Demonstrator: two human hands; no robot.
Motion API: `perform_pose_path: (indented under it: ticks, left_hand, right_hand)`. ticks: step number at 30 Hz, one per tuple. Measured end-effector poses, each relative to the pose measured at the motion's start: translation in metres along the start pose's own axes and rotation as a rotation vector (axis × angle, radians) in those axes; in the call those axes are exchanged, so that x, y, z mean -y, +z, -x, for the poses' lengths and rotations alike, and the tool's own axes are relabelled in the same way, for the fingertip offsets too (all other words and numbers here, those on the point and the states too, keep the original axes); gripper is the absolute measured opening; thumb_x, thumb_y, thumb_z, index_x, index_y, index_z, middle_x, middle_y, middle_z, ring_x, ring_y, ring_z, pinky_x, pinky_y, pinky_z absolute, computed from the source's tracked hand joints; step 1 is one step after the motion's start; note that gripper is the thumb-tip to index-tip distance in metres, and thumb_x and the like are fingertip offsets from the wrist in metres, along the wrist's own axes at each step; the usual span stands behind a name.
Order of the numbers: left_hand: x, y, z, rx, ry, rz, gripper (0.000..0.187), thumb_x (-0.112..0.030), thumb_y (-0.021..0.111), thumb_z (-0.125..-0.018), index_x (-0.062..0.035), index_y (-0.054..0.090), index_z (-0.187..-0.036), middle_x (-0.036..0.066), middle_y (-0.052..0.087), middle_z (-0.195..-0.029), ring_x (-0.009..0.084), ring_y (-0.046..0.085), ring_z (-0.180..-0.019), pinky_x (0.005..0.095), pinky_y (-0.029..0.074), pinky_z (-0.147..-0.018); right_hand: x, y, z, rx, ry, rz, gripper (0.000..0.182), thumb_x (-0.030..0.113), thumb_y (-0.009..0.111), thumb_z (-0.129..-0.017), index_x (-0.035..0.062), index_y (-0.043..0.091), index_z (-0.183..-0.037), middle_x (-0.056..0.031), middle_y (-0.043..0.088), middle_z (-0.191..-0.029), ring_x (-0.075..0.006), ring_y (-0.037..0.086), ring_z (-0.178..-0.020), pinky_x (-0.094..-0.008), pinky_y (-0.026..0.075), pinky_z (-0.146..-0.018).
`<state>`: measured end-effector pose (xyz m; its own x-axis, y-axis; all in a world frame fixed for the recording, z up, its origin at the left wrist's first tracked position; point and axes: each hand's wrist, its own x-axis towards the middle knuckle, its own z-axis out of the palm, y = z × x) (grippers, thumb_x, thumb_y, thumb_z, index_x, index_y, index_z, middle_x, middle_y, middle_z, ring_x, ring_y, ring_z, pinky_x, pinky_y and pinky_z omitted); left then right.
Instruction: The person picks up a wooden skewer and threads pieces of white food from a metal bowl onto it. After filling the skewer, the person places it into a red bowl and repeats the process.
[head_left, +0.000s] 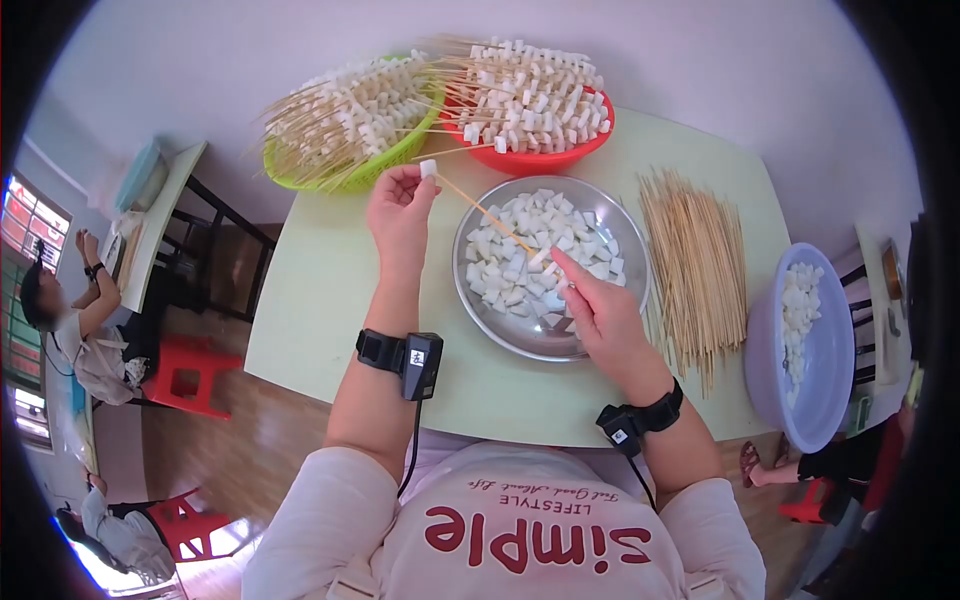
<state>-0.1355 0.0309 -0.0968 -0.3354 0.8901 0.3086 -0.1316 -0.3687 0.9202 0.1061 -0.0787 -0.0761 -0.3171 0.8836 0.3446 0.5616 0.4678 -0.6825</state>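
Both hands work one bamboo skewer (487,212) above the metal bowl (615,235). Left hand (400,210) pinches a white cube (428,168) at the skewer's far tip, fingers closed narrowly around it, so most of the cube's underside is hidden. Right hand (600,310) grips the near end of the same skewer between thumb and fingers; the end itself disappears inside the grip. Between the two hands the skewer slants over the bowl's left half. More white cubes (520,260) fill the bowl, and the right hand covers part of its lower right rim.

Just right of the bowl lies a loose bundle of bare skewers (695,265) on the pale green table (320,300). Beyond the bowl, a green basket (385,160) and a red basket (540,160) are piled with loaded skewers, which bury their walls almost entirely. A lavender basin (825,370) at the right edge holds further cubes, its outer side distorted by the lens. Black wrist straps sit on both forearms. At the far left, a person (70,330) appears small and blurred beside a red stool (185,375).
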Motion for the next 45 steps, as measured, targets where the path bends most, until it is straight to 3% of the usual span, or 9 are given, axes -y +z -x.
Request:
perform_pose_path:
  ticks: [22, 31, 34, 36, 37, 39, 42, 43, 45]
  left_hand:
    - [0.001, 0.002, 0.003, -0.009, 0.024, -0.062, 0.014, -0.004, 0.063, -0.085, 0.0002, 0.056, -0.097, 0.002, 0.059, -0.089, 0.0078, 0.056, -0.078, 0.0209, 0.046, -0.072]
    - [0.0, 0.002, 0.004, 0.0, 0.202, -0.351, 0.013, -0.001, 0.064, -0.082, -0.0011, 0.058, -0.093, 0.001, 0.059, -0.082, 0.0078, 0.052, -0.072, 0.0229, 0.046, -0.07]
    - [0.0, 0.002, 0.005, -0.006, 0.217, -0.418, 0.015, -0.001, 0.064, -0.08, -0.0012, 0.058, -0.094, 0.001, 0.059, -0.081, 0.0086, 0.052, -0.071, 0.0231, 0.046, -0.069]
    - [0.0, 0.002, 0.005, 0.025, 0.246, -0.434, 0.015, -0.001, 0.065, -0.08, -0.0017, 0.057, -0.093, 0.001, 0.059, -0.08, 0.0091, 0.053, -0.071, 0.0235, 0.046, -0.069]
    - [0.0, 0.001, 0.004, 0.026, 0.245, -0.436, 0.015, -0.001, 0.065, -0.08, -0.0017, 0.057, -0.093, 0.001, 0.059, -0.08, 0.0091, 0.053, -0.071, 0.0235, 0.046, -0.069]
    - [0.003, -0.002, 0.002, 0.094, 0.3, -0.464, 0.015, -0.001, 0.065, -0.079, -0.0019, 0.057, -0.092, 0.001, 0.059, -0.08, 0.0092, 0.053, -0.071, 0.0236, 0.046, -0.07]
    - [-0.001, 0.0, 0.004, 0.169, 0.284, -0.529, 0.015, 0.002, 0.063, -0.082, -0.0009, 0.056, -0.095, 0.0, 0.057, -0.085, 0.0077, 0.052, -0.076, 0.0215, 0.044, -0.072]
    - [-0.001, 0.0, 0.004, 0.171, 0.282, -0.53, 0.015, 0.002, 0.063, -0.082, -0.0009, 0.056, -0.095, 0.0, 0.057, -0.085, 0.0077, 0.052, -0.076, 0.0215, 0.044, -0.072]
    - [0.001, 0.002, 0.005, 0.15, 0.285, -0.436, 0.015, 0.001, 0.064, -0.08, -0.0014, 0.057, -0.093, 0.001, 0.06, -0.081, 0.0088, 0.053, -0.072, 0.0231, 0.046, -0.071]
  right_hand:
    - [-0.004, 0.001, 0.0, -0.024, -0.028, -0.013, 0.041, 0.009, 0.053, -0.089, 0.0086, 0.051, -0.13, -0.0161, 0.063, -0.077, -0.0313, 0.061, -0.067, -0.0387, 0.047, -0.06]
    - [-0.005, 0.003, 0.0, -0.116, -0.143, 0.097, 0.041, 0.007, 0.055, -0.087, 0.0089, 0.052, -0.128, -0.0146, 0.063, -0.076, -0.0305, 0.061, -0.066, -0.0386, 0.047, -0.06]
    - [0.002, -0.001, 0.001, -0.127, -0.084, 0.096, 0.033, 0.009, 0.056, -0.088, 0.0077, 0.055, -0.121, -0.0145, 0.063, -0.074, -0.0292, 0.061, -0.065, -0.0369, 0.047, -0.059]
    - [0.008, -0.006, 0.002, -0.017, 0.137, -0.157, 0.023, 0.01, 0.056, -0.089, 0.0059, 0.056, -0.112, -0.0132, 0.061, -0.069, -0.0254, 0.06, -0.059, -0.0332, 0.046, -0.056]
    - [0.007, -0.009, 0.001, -0.017, 0.138, -0.159, 0.023, 0.01, 0.056, -0.089, 0.0059, 0.056, -0.112, -0.0132, 0.061, -0.069, -0.0254, 0.06, -0.059, -0.0332, 0.046, -0.056]
    - [0.0, -0.017, -0.001, 0.105, 0.489, -0.637, 0.019, 0.011, 0.056, -0.09, 0.0065, 0.056, -0.108, -0.0121, 0.059, -0.066, -0.0238, 0.057, -0.056, -0.0308, 0.044, -0.055]
    - [-0.008, -0.023, -0.003, 0.125, 0.522, -0.752, 0.019, 0.01, 0.054, -0.091, 0.0062, 0.055, -0.109, -0.0087, 0.055, -0.061, -0.0181, 0.053, -0.053, -0.0291, 0.042, -0.052]
    - [-0.006, -0.021, -0.002, 0.123, 0.525, -0.754, 0.019, 0.01, 0.054, -0.091, 0.0062, 0.055, -0.109, -0.0087, 0.055, -0.061, -0.0181, 0.053, -0.053, -0.0291, 0.042, -0.052]
    - [0.0, -0.014, 0.0, -0.008, 0.186, -0.211, 0.018, 0.01, 0.052, -0.092, 0.0053, 0.055, -0.109, -0.0053, 0.053, -0.059, -0.0122, 0.05, -0.052, -0.0271, 0.04, -0.05]
